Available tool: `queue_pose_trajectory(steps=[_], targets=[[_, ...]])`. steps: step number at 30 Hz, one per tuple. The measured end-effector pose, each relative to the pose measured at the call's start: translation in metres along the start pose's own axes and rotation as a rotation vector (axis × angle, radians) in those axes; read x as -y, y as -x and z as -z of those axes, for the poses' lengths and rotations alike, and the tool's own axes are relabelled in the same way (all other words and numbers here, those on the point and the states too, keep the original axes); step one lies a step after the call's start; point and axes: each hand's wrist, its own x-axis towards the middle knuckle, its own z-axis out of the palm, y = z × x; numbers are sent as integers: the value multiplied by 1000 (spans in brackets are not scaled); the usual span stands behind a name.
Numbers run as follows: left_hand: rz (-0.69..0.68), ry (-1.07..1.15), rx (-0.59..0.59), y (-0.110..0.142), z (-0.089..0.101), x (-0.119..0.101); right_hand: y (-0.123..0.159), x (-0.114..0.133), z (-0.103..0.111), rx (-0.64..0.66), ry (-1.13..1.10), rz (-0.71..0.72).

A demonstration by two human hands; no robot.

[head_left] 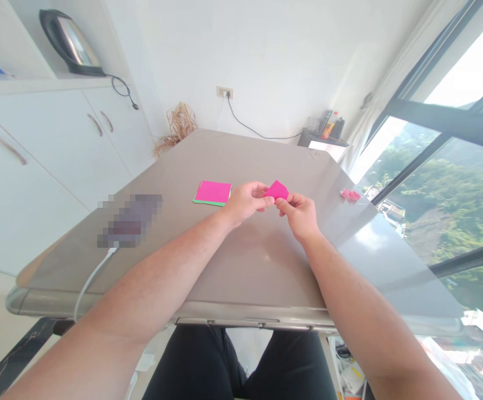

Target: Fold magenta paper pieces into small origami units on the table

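Observation:
A small folded piece of pink paper is held up over the table between both hands, its top edge coming to a point. My left hand pinches its left side with thumb and fingers. On the lower right, my right hand grips the same paper, the thumb pressed near its bottom edge. Just left of my left hand lies a stack of coloured paper, pink on top with a green edge showing beneath.
The grey table spans the view. A blurred dark device with a white cable lies at left. Small pink folded pieces sit near the right edge. Bottles stand on a dark box-like unit behind, and a kettle on a left shelf.

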Motion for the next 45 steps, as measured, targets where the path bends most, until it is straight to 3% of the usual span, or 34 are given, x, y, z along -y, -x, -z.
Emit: queue_pose_trajectory(steps=[6, 13, 20, 24, 31, 37, 45], targets=[[-11, -10, -78, -1, -1, 4, 0, -3, 0, 36, -86, -15], [4, -340, -27, 0, 5, 2, 0, -1, -2, 13, -101, -29], [-61, -144, -46, 0, 2, 6, -3, -1, 0, 1, -149, -68], [-58, -203, -63, -2, 5, 8, -2, 0, 1, 16, -105, -64], [10, -214, -24, 2, -1, 4, -4, 0, 2, -99, -88, -16], [5, -283, -114, 0, 4, -2, -3, -2, 1, 47, -107, -70], [19, -140, -4, -1, 1, 3, -2, -3, 0, 7, -144, -52]])
